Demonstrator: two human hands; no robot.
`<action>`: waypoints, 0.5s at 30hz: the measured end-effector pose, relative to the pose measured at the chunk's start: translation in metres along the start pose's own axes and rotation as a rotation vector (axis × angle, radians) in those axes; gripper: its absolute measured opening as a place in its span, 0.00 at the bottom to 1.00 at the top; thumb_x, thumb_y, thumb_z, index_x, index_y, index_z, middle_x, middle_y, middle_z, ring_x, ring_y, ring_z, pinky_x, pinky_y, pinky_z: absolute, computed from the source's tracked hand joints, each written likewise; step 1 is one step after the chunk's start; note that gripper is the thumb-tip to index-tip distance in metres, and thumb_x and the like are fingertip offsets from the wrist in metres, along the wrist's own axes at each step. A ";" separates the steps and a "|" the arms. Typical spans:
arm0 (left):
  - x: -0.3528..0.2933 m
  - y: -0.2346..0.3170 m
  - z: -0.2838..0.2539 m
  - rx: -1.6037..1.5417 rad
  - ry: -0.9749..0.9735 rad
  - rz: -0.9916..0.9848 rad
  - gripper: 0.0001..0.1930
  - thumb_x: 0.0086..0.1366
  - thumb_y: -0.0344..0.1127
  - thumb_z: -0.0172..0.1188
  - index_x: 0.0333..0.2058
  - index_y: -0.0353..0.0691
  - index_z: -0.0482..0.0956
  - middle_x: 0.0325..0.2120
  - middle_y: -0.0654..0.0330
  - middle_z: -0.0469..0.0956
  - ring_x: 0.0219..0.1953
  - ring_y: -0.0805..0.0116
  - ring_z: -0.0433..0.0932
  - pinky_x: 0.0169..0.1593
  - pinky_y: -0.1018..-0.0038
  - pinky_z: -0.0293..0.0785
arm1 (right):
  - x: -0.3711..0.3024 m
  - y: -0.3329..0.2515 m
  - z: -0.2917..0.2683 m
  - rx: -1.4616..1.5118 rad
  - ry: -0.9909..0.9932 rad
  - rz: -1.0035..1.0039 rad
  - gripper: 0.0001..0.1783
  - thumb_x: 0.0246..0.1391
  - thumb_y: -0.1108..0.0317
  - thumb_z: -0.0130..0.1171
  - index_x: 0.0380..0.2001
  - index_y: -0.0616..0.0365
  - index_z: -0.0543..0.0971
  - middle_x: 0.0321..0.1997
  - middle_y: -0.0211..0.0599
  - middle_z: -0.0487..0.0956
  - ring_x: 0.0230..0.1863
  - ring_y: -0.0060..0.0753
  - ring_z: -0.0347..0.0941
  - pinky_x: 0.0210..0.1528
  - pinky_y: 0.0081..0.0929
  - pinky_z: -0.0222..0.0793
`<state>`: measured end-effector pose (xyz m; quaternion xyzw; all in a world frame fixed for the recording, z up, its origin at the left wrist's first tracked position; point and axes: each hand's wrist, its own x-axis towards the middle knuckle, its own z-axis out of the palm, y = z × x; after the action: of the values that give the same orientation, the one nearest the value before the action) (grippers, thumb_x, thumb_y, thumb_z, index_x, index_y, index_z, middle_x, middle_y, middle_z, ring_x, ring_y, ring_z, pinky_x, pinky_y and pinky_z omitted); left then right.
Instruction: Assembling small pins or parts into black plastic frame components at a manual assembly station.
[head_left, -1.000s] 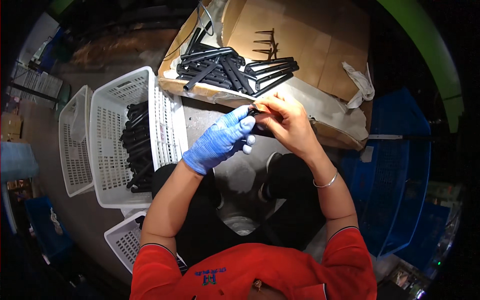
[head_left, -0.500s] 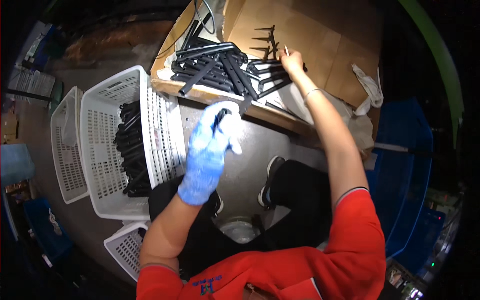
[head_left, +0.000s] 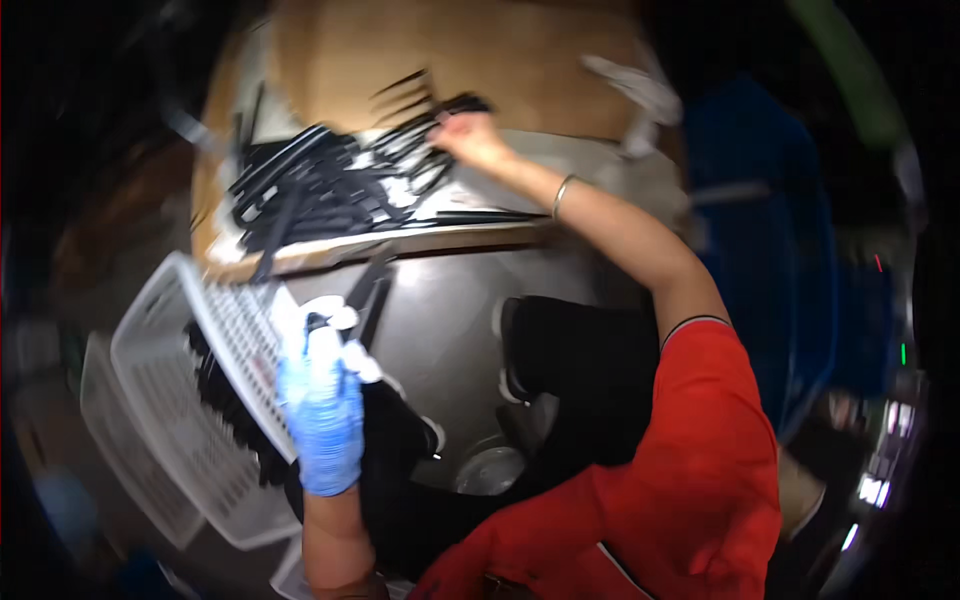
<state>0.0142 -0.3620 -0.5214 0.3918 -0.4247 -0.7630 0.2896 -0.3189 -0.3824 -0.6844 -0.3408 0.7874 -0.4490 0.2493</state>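
Observation:
My left hand [head_left: 325,400], in a blue and white glove, is closed around a black tube-like metal part [head_left: 367,290]. It is held over the floor beside the near edge of the cardboard box [head_left: 430,240]. My bare right hand [head_left: 470,140] reaches into that box, fingers bunched together and blurred. Whatever they pinch cannot be made out. Right by its fingertips lies a black pronged piece [head_left: 410,98], with other black parts close around it. A heap of black bent metal tubes [head_left: 320,190] fills the box's left side.
A white perforated basket [head_left: 180,400] with black parts stands at the left, another white basket [head_left: 110,450] beyond it. White cloth [head_left: 635,85] lies at the box's right side. Blue bins [head_left: 765,240] stand at the right. A clear round object [head_left: 490,468] lies between my feet.
The view has turned, so box and baskets sit differently in it. My left hand has come down nearer the white basket, still gripping the black part. My right hand stays by the pronged piece.

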 end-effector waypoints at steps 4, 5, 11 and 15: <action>-0.005 -0.004 0.008 -0.041 -0.071 0.012 0.14 0.68 0.37 0.48 0.49 0.39 0.68 0.35 0.64 0.71 0.26 0.81 0.68 0.27 0.84 0.67 | -0.153 -0.024 -0.121 0.040 0.021 -0.066 0.12 0.51 0.61 0.61 0.26 0.57 0.75 0.20 0.19 0.67 0.24 0.11 0.60 0.25 0.16 0.56; -0.004 -0.006 0.008 -0.056 -0.120 0.031 0.14 0.67 0.38 0.49 0.49 0.39 0.68 0.36 0.65 0.72 0.26 0.81 0.68 0.28 0.83 0.67 | -0.198 -0.052 -0.157 0.040 0.116 0.053 0.11 0.52 0.62 0.60 0.27 0.58 0.75 0.21 0.21 0.69 0.25 0.11 0.61 0.25 0.16 0.58; -0.012 -0.021 0.023 -0.069 -0.229 0.051 0.12 0.65 0.42 0.53 0.44 0.43 0.70 0.33 0.66 0.74 0.24 0.79 0.68 0.25 0.83 0.68 | -0.381 -0.060 -0.407 -0.376 1.239 -0.142 0.12 0.56 0.62 0.57 0.35 0.60 0.78 0.29 0.28 0.76 0.31 0.19 0.68 0.33 0.18 0.63; -0.002 -0.034 0.020 0.026 -0.231 0.033 0.12 0.65 0.43 0.52 0.44 0.47 0.72 0.33 0.69 0.75 0.25 0.80 0.68 0.27 0.83 0.68 | -0.425 0.007 -0.566 -0.531 1.674 -0.085 0.22 0.53 0.53 0.57 0.38 0.64 0.77 0.34 0.43 0.79 0.34 0.35 0.75 0.38 0.30 0.68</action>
<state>-0.0056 -0.3362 -0.5442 0.2978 -0.4714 -0.7927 0.2463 -0.4429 0.2476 -0.3863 0.0244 0.7769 -0.3626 -0.5141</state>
